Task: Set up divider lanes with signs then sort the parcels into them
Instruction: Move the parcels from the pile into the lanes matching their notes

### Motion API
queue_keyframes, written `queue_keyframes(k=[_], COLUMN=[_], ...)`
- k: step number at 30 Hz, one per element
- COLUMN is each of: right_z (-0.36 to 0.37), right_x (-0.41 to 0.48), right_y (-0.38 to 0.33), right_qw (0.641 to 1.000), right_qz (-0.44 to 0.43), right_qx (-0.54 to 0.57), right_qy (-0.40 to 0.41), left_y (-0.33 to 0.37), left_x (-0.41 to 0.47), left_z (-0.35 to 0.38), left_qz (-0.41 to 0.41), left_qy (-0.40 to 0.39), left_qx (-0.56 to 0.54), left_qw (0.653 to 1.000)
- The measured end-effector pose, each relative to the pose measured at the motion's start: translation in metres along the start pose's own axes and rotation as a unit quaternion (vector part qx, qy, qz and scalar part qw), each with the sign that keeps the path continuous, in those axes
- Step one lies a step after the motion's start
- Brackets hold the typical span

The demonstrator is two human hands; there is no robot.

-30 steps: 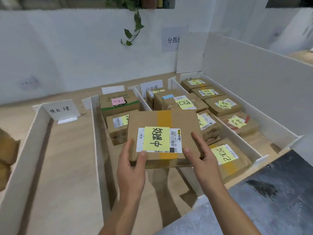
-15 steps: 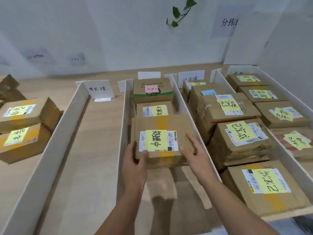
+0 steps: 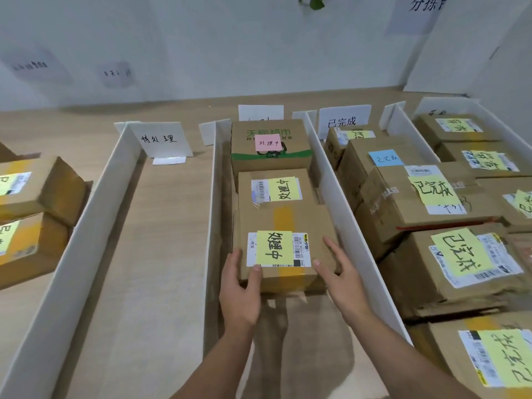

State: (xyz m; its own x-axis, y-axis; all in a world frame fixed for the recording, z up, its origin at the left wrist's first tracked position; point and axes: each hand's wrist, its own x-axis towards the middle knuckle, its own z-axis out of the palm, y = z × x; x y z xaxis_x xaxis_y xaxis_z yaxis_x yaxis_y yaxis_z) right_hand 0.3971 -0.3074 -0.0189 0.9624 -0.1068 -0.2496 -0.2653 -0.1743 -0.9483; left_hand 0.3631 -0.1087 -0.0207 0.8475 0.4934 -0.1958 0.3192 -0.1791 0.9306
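**A:** Where is the brown cardboard parcel (image 3: 283, 249) with the yellow handwritten note?

**B:** In the middle lane, at the centre of the frame, between two white divider walls (image 3: 336, 197). Its long axis runs up the frame along the lane, toward a second brown parcel (image 3: 276, 191) and a green-printed cardboard box (image 3: 270, 145) beyond.

**A:** And the person's hands?

**B:** Both are at its near end. The left hand (image 3: 240, 295) clasps the lower-left corner, thumb on top, its other fingers hidden round the side. The right hand (image 3: 342, 280) sets its thumb on the top edge and lays its fingers (image 3: 331, 246) along the right side, reaching further up-frame. The parcel is held between them and lies straight up-frame from both, so neither hand is clearly nearer.

**A:** Is it down on the wooden surface (image 3: 161, 254)?

**B:** That cannot be told; a shadow lies just below its near edge. Its far edge seems to touch the second parcel.

**A:** What does the next move turn on?

**B:** Probably that axis. The walls stand close on both sides, so letting go likely means drawing the hands back down-frame along the lane, not sideways.
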Motion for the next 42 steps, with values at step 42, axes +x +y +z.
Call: queue_keyframes(k=[42], right_z=[0.204], right_x=[-0.204], right_y=[-0.11], right_qw=[0.913], right_qz=[-0.27], right_qx=[-0.115], right_qy=[-0.284], left_y=[-0.001], left_x=[-0.162], left_z=[-0.29], left_qz=[0.09], left_qy=[0.335], left_qx=[-0.038], left_qw=[0.937])
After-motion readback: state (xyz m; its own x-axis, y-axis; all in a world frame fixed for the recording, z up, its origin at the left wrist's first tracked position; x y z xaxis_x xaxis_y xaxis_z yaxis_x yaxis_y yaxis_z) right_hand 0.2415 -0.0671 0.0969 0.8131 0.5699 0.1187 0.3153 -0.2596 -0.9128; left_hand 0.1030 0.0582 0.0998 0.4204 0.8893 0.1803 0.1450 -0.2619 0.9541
